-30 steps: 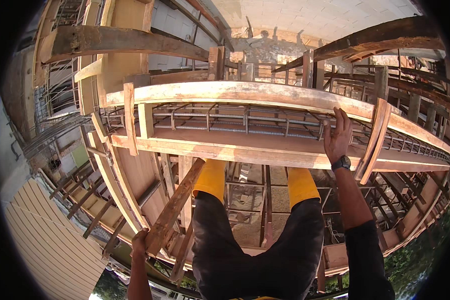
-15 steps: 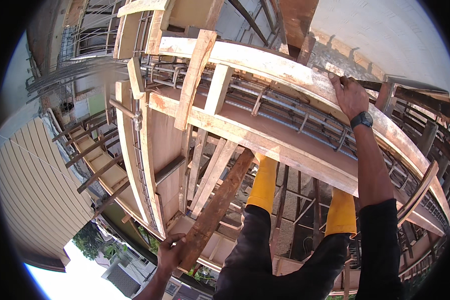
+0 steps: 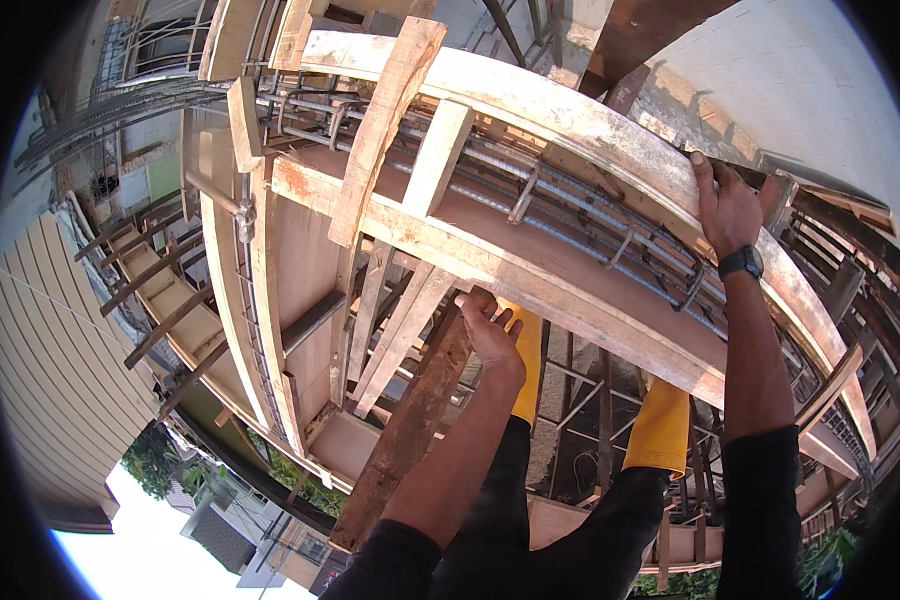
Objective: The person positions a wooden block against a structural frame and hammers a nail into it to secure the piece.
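Beige ribbed roofing [image 3: 70,370] fills 9 o'clock of my view, a white wall [image 3: 810,90] 2 o'clock. From my left hand [image 3: 492,338], a rough brown wooden plank [image 3: 412,425] slants toward 7 o'clock, its long axis 1 to 7. That hand is nearer, at its upper end, fingers spread; I can't tell whether it grips. My right hand [image 3: 733,212], well apart at 2 o'clock, rests on a pale curved wooden board [image 3: 570,115], fingers partly hidden, clamping unclear. Between the 2 hands, a pale straight wooden rail [image 3: 540,285] running 10 to 4 stands in the way; beyond it lies a grey steel rebar cage [image 3: 523,197]. At 4 o'clock, just beside my left hand, is a yellow boot [image 3: 532,370].
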`<state>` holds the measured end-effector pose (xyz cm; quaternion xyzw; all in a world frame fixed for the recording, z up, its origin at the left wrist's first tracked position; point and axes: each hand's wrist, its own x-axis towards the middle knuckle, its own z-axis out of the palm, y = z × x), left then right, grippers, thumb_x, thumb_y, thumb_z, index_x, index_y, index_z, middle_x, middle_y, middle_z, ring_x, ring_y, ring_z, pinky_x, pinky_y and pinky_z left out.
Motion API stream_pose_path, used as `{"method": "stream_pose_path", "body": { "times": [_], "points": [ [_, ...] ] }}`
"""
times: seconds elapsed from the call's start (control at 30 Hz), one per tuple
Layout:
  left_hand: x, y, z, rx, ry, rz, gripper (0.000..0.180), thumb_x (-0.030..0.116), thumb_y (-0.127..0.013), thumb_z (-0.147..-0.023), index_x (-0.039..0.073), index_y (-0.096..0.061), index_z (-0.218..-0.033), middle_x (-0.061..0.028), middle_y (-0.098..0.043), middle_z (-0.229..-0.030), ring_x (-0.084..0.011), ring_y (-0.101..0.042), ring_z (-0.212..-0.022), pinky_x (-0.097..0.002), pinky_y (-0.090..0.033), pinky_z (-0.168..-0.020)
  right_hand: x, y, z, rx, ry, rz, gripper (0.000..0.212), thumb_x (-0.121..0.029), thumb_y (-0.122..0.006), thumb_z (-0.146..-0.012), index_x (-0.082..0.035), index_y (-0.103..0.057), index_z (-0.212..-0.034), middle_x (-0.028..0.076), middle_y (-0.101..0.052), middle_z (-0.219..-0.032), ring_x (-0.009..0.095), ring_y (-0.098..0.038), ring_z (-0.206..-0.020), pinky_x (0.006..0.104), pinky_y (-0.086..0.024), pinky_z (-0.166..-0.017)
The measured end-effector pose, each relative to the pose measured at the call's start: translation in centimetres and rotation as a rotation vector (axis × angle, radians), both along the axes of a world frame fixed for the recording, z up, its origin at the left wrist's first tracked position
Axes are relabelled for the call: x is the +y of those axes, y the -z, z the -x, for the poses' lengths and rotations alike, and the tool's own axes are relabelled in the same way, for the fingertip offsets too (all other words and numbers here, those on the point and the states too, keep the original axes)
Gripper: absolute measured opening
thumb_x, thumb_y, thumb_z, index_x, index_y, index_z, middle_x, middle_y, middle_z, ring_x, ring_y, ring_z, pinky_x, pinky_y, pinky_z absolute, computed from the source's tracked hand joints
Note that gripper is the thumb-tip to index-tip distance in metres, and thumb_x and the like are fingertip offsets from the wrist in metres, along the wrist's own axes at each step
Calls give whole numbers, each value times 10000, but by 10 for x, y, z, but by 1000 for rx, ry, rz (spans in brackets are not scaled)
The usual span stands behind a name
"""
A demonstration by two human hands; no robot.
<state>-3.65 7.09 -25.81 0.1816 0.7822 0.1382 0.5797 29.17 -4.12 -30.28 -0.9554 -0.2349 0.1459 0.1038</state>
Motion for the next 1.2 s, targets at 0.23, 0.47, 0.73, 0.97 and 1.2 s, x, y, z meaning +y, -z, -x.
{"method": "stream_pose_path", "body": {
  "times": [0.23, 0.47, 0.73, 0.97, 1.2],
  "points": [
    [-28, 86, -13, -560, -336, -164, 786, 717, -311, -999, 163, -336, -1556, -76, -394, -1555, -282, -424, -1405, -450, -373, -1158, 9, -5, 7, -64, 13, 30, 751, -671, -412, -1007, -16, -742, -1168, 269, -721, -1079, 423, -645, -1155, 452, -427, -1087],
    [-28, 75, -23, -696, -574, -107, 722, 670, -281, -1026, 155, -395, -1518, -81, -541, -1414, -269, -564, -1268, -428, -481, -1068, -1, 12, 3, 70, 103, -143, 708, -586, -465, -1042, 69, -692, -1187, 210, -724, -896, 243, -659, -860, 372, -503, -808],
    [-68, 103, -17, -871, -830, -145, 675, 617, -294, -1054, 121, -462, -1478, -81, -593, -1382, -243, -595, -1240, -413, -484, -1066, -9, 8, -9, 342, 141, -243, 713, -534, -431, -1071, 120, -604, -1296, 230, -673, -1217, 272, -625, -1095, 375, -472, -984],
    [-58, 89, -26, -732, -463, -342, 677, 622, -289, -1065, 112, -473, -1471, -78, -610, -1353, -212, -602, -1216, -406, -477, -1070, -25, 19, -36, 484, 194, -136, 893, -637, -344, -1054, 149, -388, -1476, 268, -465, -1498, 333, -482, -1340, 402, -339, -1154],
    [-31, 47, -37, -453, -364, -168, 704, 599, -529, -1012, 15, -517, -1405, -112, -641, -1280, -195, -607, -1162, -350, -485, -1014, -18, 16, -30, 228, 96, -52, 870, -652, -328, -1054, 154, -573, -1272, 253, -637, -1236, 316, -596, -1130, 398, -437, -1024]
  ]
}}
